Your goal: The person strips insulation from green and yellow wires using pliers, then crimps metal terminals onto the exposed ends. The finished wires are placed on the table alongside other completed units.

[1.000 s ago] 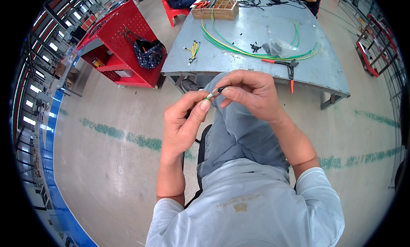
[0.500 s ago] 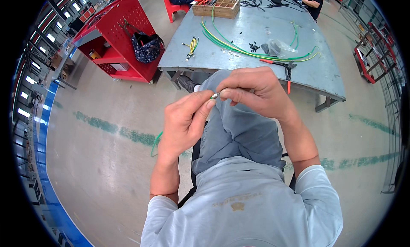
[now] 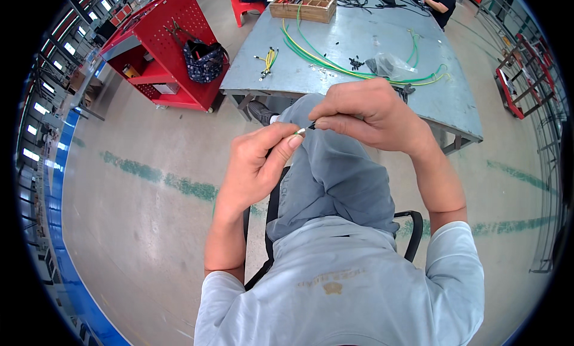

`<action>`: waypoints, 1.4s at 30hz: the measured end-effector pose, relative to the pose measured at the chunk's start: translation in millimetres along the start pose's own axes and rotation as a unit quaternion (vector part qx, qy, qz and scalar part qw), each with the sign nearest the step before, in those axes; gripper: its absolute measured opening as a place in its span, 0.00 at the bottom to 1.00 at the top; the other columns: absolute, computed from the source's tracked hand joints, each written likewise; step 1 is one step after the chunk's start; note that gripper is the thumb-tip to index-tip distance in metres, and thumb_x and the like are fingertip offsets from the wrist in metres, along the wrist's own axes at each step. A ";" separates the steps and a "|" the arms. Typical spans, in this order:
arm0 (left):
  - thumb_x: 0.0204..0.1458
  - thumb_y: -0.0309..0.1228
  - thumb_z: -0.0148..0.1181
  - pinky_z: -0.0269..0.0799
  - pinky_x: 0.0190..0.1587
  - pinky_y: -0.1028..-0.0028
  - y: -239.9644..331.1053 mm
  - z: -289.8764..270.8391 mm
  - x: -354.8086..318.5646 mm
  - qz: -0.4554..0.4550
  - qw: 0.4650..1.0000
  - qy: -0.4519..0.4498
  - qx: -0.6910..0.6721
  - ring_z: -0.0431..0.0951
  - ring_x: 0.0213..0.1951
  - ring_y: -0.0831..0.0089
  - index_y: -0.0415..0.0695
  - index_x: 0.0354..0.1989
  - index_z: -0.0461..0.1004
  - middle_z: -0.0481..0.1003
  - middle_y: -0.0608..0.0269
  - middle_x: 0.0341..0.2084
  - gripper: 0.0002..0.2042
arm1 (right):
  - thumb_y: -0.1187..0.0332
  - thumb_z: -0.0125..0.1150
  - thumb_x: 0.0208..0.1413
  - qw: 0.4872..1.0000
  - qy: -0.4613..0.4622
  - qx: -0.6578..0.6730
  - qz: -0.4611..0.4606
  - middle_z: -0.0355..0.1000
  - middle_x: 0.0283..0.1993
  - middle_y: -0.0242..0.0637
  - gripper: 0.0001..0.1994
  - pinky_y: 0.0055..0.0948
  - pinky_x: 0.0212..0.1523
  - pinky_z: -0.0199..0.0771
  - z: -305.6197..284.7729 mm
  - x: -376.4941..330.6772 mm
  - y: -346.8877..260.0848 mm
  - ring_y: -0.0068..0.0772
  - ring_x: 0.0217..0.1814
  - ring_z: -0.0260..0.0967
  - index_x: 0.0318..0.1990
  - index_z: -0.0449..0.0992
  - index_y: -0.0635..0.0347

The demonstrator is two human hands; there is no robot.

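Note:
Above my lap, my left hand (image 3: 254,161) pinches the end of a green wire (image 3: 296,132) between thumb and forefinger. A small pale metal tip (image 3: 301,131) sticks out past the fingertips. Close to that tip, my right hand (image 3: 376,116) grips a small black piece (image 3: 311,125) with thumb and forefinger. Whether the black piece touches the tip is too small to tell. Most of the wire is hidden by my left hand and arm. Behind the right hand, only the dark head of a hand tool (image 3: 408,90) shows on the table.
On the metal table (image 3: 251,77) lie long green and yellow wires (image 3: 323,60), short yellow cables (image 3: 268,60), small black pieces (image 3: 356,64), a clear plastic bag (image 3: 391,65) and a wooden box (image 3: 303,10) of tools. A red cart (image 3: 179,65) with a bag stands left. Another person (image 3: 439,2) sits beyond.
My hands have drawn slightly apart at the wire's end, and the black piece shows more clearly in my right fingers. The right hand now covers the tool's red handles.

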State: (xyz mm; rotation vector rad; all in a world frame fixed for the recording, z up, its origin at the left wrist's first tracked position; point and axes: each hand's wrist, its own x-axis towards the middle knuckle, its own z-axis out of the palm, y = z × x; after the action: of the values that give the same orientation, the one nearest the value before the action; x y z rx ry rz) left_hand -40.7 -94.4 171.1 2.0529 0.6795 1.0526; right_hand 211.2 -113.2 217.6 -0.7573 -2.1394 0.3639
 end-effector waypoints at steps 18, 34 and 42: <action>0.64 0.26 0.63 0.60 0.25 0.77 -3.3 4.4 -6.5 -0.002 1.000 0.000 -0.007 0.66 0.23 0.84 0.36 0.42 0.82 0.71 0.69 0.20 0.06 | 0.75 0.68 0.59 0.995 -0.016 0.066 0.067 0.76 0.27 0.40 0.03 0.33 0.28 0.74 19.9 -10.3 -4.4 0.36 0.26 0.76 0.38 0.81 0.65; 0.65 0.26 0.63 0.63 0.27 0.76 -5.8 -6.7 -5.7 -0.002 0.999 -0.022 -0.024 0.68 0.25 0.82 0.36 0.45 0.83 0.74 0.67 0.23 0.07 | 0.72 0.74 0.55 0.997 -0.045 0.015 0.064 0.76 0.29 0.35 0.06 0.31 0.30 0.70 3.7 0.3 -5.9 0.33 0.29 0.73 0.39 0.83 0.61; 0.63 0.24 0.64 0.65 0.27 0.74 -7.0 -10.3 -9.5 0.018 0.999 -0.039 -0.027 0.71 0.25 0.78 0.35 0.46 0.83 0.78 0.62 0.25 0.07 | 0.74 0.72 0.55 0.997 -0.064 0.011 0.029 0.76 0.29 0.35 0.06 0.32 0.29 0.70 10.3 2.1 -5.0 0.36 0.28 0.72 0.39 0.82 0.60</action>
State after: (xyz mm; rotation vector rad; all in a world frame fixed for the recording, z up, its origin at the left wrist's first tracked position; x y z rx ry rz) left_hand -55.2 -93.3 165.4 2.0559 0.5706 0.9948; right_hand 200.1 -115.7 214.9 -0.8039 -2.2320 0.4776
